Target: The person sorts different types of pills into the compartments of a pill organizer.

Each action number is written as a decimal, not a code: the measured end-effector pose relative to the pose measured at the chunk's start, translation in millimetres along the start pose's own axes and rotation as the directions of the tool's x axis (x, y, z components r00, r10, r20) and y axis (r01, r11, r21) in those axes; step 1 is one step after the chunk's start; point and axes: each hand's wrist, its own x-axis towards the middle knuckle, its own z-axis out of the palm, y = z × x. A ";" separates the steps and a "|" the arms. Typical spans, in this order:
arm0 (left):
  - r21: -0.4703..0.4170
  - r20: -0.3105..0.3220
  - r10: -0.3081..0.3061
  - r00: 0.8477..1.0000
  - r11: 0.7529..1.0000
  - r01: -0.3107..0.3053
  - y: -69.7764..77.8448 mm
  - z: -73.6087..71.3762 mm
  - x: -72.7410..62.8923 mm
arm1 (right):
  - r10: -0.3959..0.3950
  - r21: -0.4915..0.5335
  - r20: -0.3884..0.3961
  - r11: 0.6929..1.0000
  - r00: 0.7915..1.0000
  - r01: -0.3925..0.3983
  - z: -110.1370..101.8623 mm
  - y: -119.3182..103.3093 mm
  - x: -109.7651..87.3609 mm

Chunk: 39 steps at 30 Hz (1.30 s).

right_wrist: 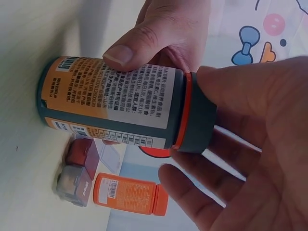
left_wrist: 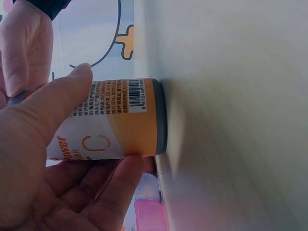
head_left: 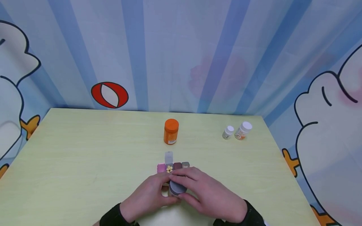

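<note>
"How are the hands placed?"
"The left hand (head_left: 150,193) grasps the labelled bottle (right_wrist: 115,103) round its body; the right hand (head_left: 207,194) grips its dark cap (right_wrist: 199,118)."
"Where's that bottle?"
"Upright at the counter (head_left: 99,157), just in front of coloured pill compartments (head_left: 177,166). One lid (head_left: 168,157) stands raised behind yellowish pills (head_left: 169,169)."
"Beyond?"
"An orange bottle (head_left: 171,131), then two white-capped bottles (head_left: 243,131) farther right."
</note>
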 end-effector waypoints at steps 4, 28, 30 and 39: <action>-0.009 0.014 -0.014 1.000 1.000 0.014 0.3 -0.3 0.8 | 0.115 0.016 0.024 0.993 0.993 -0.115 -1.3 0.1 0.7; -0.009 0.007 -0.006 1.000 1.000 0.006 -1.2 -0.6 0.8 | 0.096 0.000 0.008 0.995 0.995 -0.096 -0.4 -1.6 1.4; -0.013 0.013 -0.015 1.000 1.000 0.015 -0.9 -1.1 1.2 | 0.130 0.013 0.025 0.991 0.991 -0.131 -0.9 -1.1 1.8; -0.019 0.022 -0.030 0.999 0.999 0.031 0.0 -1.7 1.0 | 0.214 0.004 0.062 0.977 0.975 -0.214 -1.9 -0.8 2.5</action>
